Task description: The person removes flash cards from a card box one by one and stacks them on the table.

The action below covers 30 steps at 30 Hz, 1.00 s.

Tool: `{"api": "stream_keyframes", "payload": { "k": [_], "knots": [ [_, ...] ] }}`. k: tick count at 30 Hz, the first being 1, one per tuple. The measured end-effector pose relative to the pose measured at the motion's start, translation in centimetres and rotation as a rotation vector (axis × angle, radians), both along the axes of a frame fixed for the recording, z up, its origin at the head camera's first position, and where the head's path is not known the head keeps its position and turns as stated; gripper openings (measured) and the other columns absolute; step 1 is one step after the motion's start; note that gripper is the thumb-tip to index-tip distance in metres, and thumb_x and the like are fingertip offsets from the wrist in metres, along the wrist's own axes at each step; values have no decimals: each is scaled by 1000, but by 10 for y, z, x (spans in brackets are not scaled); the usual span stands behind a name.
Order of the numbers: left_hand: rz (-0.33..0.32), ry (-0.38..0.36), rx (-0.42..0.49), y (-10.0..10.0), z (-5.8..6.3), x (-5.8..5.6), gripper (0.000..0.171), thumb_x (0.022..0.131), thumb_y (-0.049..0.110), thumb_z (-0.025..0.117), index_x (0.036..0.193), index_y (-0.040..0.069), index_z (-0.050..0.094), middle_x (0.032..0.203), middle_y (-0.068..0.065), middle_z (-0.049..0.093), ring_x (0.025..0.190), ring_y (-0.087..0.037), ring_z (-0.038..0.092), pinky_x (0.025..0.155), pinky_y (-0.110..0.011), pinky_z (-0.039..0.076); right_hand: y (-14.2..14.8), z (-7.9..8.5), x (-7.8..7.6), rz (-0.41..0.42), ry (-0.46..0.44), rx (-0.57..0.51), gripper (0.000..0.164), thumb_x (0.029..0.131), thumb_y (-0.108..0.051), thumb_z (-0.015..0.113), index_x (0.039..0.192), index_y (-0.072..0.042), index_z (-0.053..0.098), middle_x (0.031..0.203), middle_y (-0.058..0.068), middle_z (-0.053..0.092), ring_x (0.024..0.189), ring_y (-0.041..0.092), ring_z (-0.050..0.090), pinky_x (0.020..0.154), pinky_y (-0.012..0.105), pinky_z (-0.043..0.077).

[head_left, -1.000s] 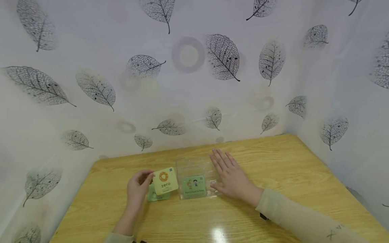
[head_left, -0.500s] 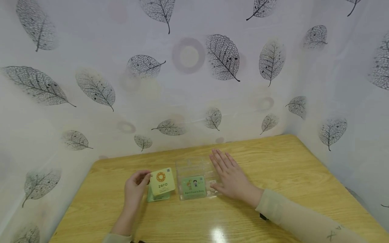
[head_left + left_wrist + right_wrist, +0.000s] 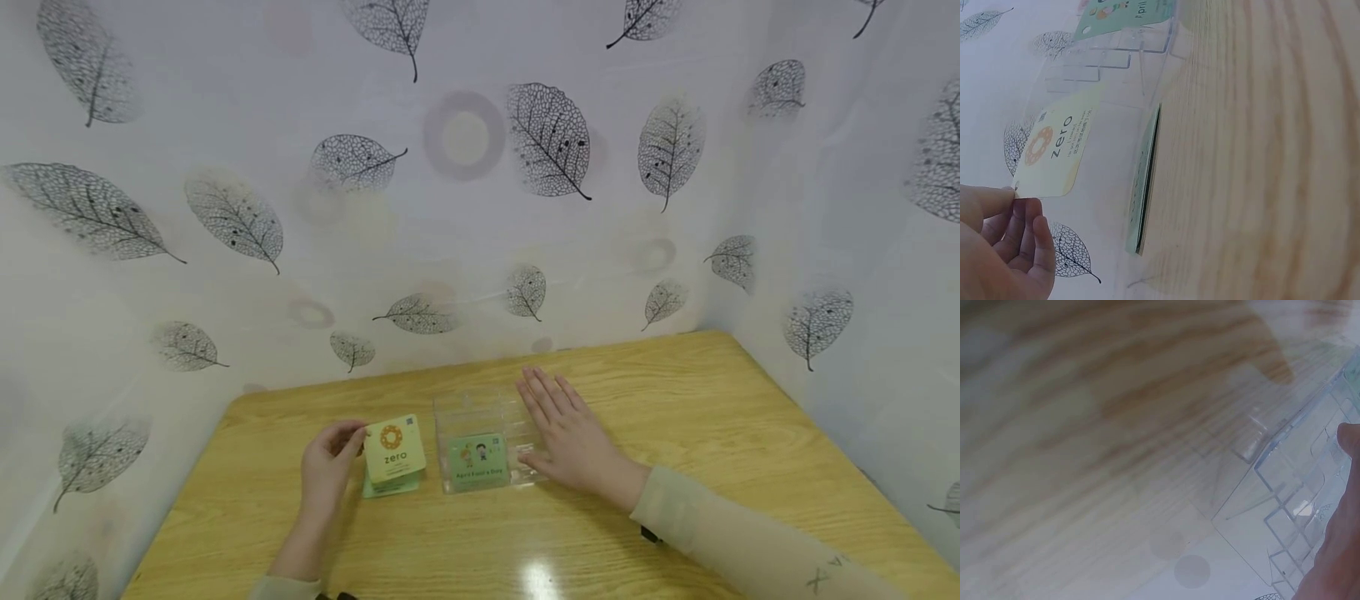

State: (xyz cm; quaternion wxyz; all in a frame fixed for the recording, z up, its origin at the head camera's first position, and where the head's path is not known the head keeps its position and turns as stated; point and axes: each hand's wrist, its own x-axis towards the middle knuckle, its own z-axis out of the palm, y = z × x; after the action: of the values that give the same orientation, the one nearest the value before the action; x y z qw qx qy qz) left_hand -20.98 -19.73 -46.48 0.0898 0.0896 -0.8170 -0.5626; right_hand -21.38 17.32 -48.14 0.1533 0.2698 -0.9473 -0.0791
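Between thumb and fingers, my left hand pinches the left edge of a pale yellow card printed "zero" with an orange ring. A small stack of green cards lies on the table below; the yellow card is raised clear of it in the left wrist view. To the right, a clear plastic case lies opened out, holding a green "April Fool's Day" card. My right hand rests with straight fingers on the case's right part, covering much of it. Its thumb touches the clear plastic in the right wrist view.
Everything stands on a wood-grain table. Behind it and at both sides hangs a white curtain with a leaf print.
My left hand has moved slightly left with the yellow card, which now covers more of the green stack. The right hand and the case have stayed put.
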Motion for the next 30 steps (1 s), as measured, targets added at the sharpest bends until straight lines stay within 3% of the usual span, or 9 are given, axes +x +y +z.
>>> {"api": "stream_keyframes", "payload": {
  "k": [8, 21, 30],
  "knots": [
    [14, -21, -20, -4, -2, -2, 22, 105, 9, 66, 124, -3, 70, 105, -3, 76, 83, 4, 63, 77, -13, 56, -1, 0, 1, -1, 12, 2, 108, 98, -75, 53, 168, -1, 17, 178, 20, 15, 166, 37, 15, 134, 54, 18],
    [-2, -61, -68, -11, -7, -9, 22, 105, 7, 65, 123, -4, 69, 109, -10, 76, 82, 4, 62, 77, -12, 55, -1, 2, 2, -7, 5, 3, 108, 98, -75, 52, 169, -1, 16, 179, 19, 9, 166, 37, 12, 135, 53, 17],
    [-50, -68, -109, -13, -7, -9, 23, 106, 9, 65, 123, -5, 70, 112, -16, 76, 83, 3, 62, 75, -12, 55, -1, 2, 3, -1, -18, -26, 108, 98, -73, 54, 168, -1, 15, 178, 19, 6, 166, 36, 10, 135, 53, 14]
  ]
}}
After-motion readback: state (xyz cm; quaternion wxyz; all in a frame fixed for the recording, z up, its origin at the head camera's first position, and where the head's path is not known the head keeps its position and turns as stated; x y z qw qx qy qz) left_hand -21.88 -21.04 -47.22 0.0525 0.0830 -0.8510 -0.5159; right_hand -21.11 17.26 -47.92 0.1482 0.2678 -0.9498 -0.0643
